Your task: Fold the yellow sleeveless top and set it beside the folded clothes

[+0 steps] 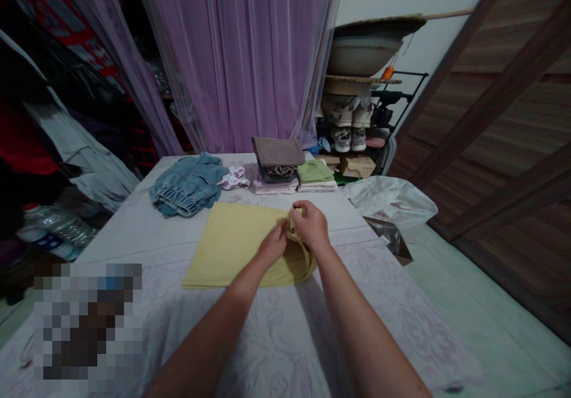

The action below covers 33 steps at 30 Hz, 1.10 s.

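Observation:
A pale yellow garment (227,243) lies flat on the table's white patterned cloth (285,338). Its right edge is bunched up. My right hand (311,224) grips that bunched edge from above. My left hand (273,244) pinches the same fold just left of it, resting on the fabric. Both forearms reach in from the bottom of the view.
Behind the yellow garment lie a crumpled denim piece (187,187), a small floral cloth (234,178), a stack topped by brown fabric (277,155) and a green-topped folded pile (316,175). A plastic bag (392,199) hangs off the right edge. Bottles (53,228) stand at left.

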### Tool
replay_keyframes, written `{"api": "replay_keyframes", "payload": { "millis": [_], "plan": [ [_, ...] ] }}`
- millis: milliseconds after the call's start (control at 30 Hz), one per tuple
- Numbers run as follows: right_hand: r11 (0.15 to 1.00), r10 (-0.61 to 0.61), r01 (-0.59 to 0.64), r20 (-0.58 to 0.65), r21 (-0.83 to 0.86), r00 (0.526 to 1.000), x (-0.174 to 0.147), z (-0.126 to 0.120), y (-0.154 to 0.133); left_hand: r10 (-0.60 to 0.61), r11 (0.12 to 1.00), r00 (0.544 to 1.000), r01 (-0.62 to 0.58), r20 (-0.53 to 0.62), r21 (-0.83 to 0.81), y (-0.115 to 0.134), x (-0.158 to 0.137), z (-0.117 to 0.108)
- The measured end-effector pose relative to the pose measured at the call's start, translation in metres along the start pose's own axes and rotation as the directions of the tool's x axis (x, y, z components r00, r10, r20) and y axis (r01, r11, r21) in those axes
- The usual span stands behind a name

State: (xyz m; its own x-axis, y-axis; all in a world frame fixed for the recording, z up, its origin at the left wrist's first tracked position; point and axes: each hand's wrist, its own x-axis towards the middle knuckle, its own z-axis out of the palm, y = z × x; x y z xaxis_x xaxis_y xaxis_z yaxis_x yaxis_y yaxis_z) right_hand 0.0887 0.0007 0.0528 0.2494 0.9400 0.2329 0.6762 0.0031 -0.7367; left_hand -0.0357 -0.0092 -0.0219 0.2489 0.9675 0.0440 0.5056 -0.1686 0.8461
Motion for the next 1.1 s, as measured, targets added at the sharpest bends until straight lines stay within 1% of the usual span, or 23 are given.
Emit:
{"api": "replay_keyframes", "payload": {
  "millis": [33,67,100,133,200,267,300,367,433,500,567,600,633,700,733,767,833,900,967,1000,1100],
  "plan": [
    [0.999,-0.014,0.015,0.02,-0.029,1.0,-0.005,0.007,-0.011,-0.06,0.975,0.998,0.054,-0.02,-0.215,-0.001,-0.002,-0.01],
    [0.998,-0.024,0.027,0.044,-0.055,0.999,-0.011,0.015,-0.021,-0.115,0.905,0.993,0.099,-0.015,-0.413,-0.002,-0.006,-0.021],
    [0.996,-0.033,0.039,0.07,-0.079,0.997,-0.016,0.022,-0.029,-0.151,0.813,0.989,0.13,0.01,-0.567,-0.003,-0.01,-0.031],
    [0.994,-0.044,0.054,0.1,-0.099,0.994,-0.021,0.03,-0.035,-0.162,0.726,0.986,0.148,0.042,-0.671,-0.004,-0.016,-0.04],
    [0.989,-0.071,0.091,0.162,-0.119,0.984,-0.03,0.046,-0.045,-0.166,0.592,0.982,0.173,0.092,-0.787,-0.007,-0.027,-0.055],
    [0.986,-0.108,0.134,0.227,-0.104,0.968,-0.039,0.059,-0.052,-0.178,0.513,0.979,0.179,0.1,-0.839,-0.011,-0.035,-0.063],
    [0.982,-0.131,0.161,0.259,-0.097,0.957,-0.044,0.063,-0.054,-0.191,0.493,0.977,0.178,0.093,-0.852,-0.013,-0.037,-0.064],
    [0.969,-0.18,0.223,0.308,-0.109,0.934,-0.052,0.065,-0.056,-0.226,0.488,0.972,0.174,0.068,-0.856,-0.018,-0.039,-0.065],
    [0.943,-0.224,0.29,0.334,-0.162,0.916,-0.059,0.057,-0.056,-0.243,0.512,0.969,0.166,0.042,-0.843,-0.022,-0.039,-0.064],
    [0.906,-0.261,0.357,0.364,-0.229,0.894,-0.065,0.042,-0.055,-0.244,0.564,0.969,0.174,0.039,-0.807,-0.023,-0.037,-0.061],
    [0.87,-0.286,0.407,0.389,-0.278,0.876,-0.066,0.023,-0.051,-0.249,0.64,0.968,0.187,0.029,-0.746,-0.025,-0.035,-0.058],
    [0.864,-0.29,0.412,0.383,-0.29,0.877,-0.064,0.014,-0.048,-0.252,0.682,0.968,0.185,0.011,-0.708,-0.025,-0.033,-0.057],
    [0.871,-0.284,0.395,0.357,-0.291,0.89,-0.061,0.007,-0.044,-0.253,0.721,0.967,0.175,-0.019,-0.67,-0.026,-0.032,-0.056],
    [0.913,-0.248,0.317,0.266,-0.259,0.931,-0.051,0.0,-0.031,-0.252,0.774,0.964,0.146,-0.088,-0.616,-0.029,-0.03,-0.055],
    [0.934,-0.218,0.271,0.228,-0.233,0.949,-0.046,0.0,-0.022,-0.264,0.782,0.958,0.146,-0.109,-0.606,-0.029,-0.03,-0.055],
    [0.95,-0.189,0.233,0.211,-0.208,0.959,-0.041,0.002,-0.013,-0.288,0.778,0.951,0.162,-0.115,-0.607,-0.03,-0.03,-0.056],
    [0.963,-0.169,0.213,0.248,-0.166,0.954,-0.034,0.012,0.007,-0.363,0.738,0.927,0.226,-0.092,-0.636,-0.029,-0.031,-0.058],
    [0.95,-0.233,0.288,0.337,-0.122,0.912,-0.035,0.025,0.025,-0.432,0.678,0.898,0.267,-0.078,-0.685,-0.029,-0.033,-0.062],
    [0.922,-0.29,0.37,0.422,-0.118,0.859,-0.043,0.037,0.037,-0.481,0.609,0.871,0.253,-0.097,-0.752,-0.029,-0.035,-0.069],
    [0.91,-0.291,0.391,0.458,-0.139,0.84,-0.048,0.041,0.04,-0.504,0.568,0.857,0.234,-0.108,-0.789,-0.031,-0.035,-0.073],
    [0.882,-0.218,0.396,0.525,-0.254,0.823,-0.065,0.046,0.042,-0.571,0.451,0.812,0.184,-0.124,-0.873,-0.04,-0.036,-0.09]
  ]
}}
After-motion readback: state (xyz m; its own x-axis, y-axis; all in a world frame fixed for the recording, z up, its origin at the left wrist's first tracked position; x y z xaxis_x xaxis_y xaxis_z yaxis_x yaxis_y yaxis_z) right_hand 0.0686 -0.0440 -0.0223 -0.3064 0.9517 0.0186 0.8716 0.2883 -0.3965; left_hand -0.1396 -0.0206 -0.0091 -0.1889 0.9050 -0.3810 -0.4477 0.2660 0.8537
